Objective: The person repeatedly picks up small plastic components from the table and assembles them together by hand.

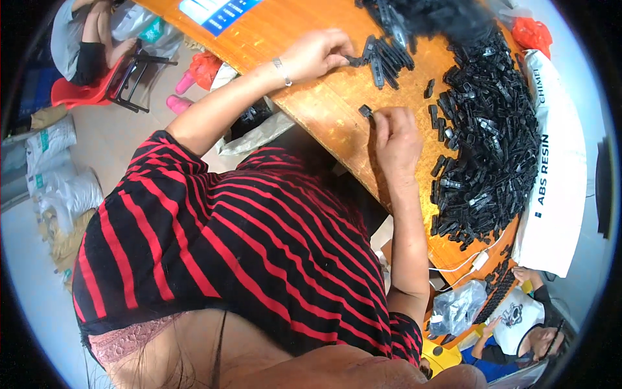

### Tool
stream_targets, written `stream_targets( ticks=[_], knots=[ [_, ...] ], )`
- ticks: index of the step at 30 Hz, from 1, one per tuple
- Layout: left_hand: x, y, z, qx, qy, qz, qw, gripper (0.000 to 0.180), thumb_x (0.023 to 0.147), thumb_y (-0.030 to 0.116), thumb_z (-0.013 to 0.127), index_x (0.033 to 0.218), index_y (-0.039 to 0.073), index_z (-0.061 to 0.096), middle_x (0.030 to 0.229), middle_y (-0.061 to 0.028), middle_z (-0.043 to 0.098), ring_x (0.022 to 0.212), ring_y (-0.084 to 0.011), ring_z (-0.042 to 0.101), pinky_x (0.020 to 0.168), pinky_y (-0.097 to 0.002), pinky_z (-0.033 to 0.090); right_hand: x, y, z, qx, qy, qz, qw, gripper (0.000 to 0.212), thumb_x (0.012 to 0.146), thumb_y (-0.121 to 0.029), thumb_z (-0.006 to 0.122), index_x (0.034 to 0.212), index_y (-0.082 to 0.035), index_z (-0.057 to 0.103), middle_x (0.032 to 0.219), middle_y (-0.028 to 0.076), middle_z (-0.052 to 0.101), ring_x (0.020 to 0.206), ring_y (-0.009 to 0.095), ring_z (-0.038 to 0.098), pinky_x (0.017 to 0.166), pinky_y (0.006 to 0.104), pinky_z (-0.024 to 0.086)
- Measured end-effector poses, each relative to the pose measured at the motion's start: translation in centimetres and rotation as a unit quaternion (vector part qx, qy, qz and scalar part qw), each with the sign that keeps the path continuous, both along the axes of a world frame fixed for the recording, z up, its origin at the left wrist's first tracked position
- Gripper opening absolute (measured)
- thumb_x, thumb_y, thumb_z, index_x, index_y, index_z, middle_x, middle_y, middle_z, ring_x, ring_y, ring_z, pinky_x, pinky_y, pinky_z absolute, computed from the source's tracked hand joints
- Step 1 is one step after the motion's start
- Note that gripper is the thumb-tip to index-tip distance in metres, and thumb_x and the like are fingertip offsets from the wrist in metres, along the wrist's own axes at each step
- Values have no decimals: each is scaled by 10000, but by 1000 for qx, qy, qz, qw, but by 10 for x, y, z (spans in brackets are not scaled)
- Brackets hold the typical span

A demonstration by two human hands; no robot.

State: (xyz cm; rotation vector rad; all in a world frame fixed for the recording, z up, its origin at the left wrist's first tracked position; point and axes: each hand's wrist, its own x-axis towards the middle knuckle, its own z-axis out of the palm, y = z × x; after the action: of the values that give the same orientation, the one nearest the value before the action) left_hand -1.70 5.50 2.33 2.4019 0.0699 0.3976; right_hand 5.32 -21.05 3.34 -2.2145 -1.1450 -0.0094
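Observation:
My left hand (pixel 324 57), with a bracelet at the wrist, pinches a small black plastic part over the wooden table (pixel 337 107). Just right of it lies a little stack of long black plastic clips (pixel 389 61). Nearer to me, my right hand (pixel 396 137) has its fingers closed on a black plastic clip (pixel 367 111), whose end sticks out past the thumb. To the right spreads a large heap of similar black parts (pixel 486 149). A single loose black piece (pixel 429 88) lies between the stack and the heap.
A white printed sack (pixel 554 168) lies along the heap's right side. More black parts (pixel 447 19) fill the far edge, partly blurred. A blue-and-white card (pixel 220 13) lies far left. A clear bag (pixel 459 308) and a white cable (pixel 479 261) are near another person (pixel 521 318) at lower right.

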Motion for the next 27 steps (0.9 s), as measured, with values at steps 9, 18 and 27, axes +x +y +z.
stream_targets(
  ticks=[9,18,27],
  knots=[
    [2,-70,-11,-575,79,-108,807,293,981,91,684,1258,18,619,1139,-78,716,1035,-156,704,872,-268,584,8,0,7,218,513,-55,829,139,1035,-113,619,1058,22,645,767,64,682,528,78,592,462,208,457],
    [-1,-76,-17,-454,120,-15,883,170,976,187,736,1001,28,682,838,-5,679,717,-86,650,639,-235,554,10,-14,-5,105,520,-119,839,152,990,-128,691,934,3,640,704,56,666,493,93,576,438,234,463],
    [2,-85,-40,-334,70,25,940,104,932,98,752,922,30,674,771,13,646,688,-70,598,606,-245,508,13,-11,-21,87,511,-135,844,181,962,-120,722,901,6,607,694,64,661,490,109,590,421,254,471]
  ],
)
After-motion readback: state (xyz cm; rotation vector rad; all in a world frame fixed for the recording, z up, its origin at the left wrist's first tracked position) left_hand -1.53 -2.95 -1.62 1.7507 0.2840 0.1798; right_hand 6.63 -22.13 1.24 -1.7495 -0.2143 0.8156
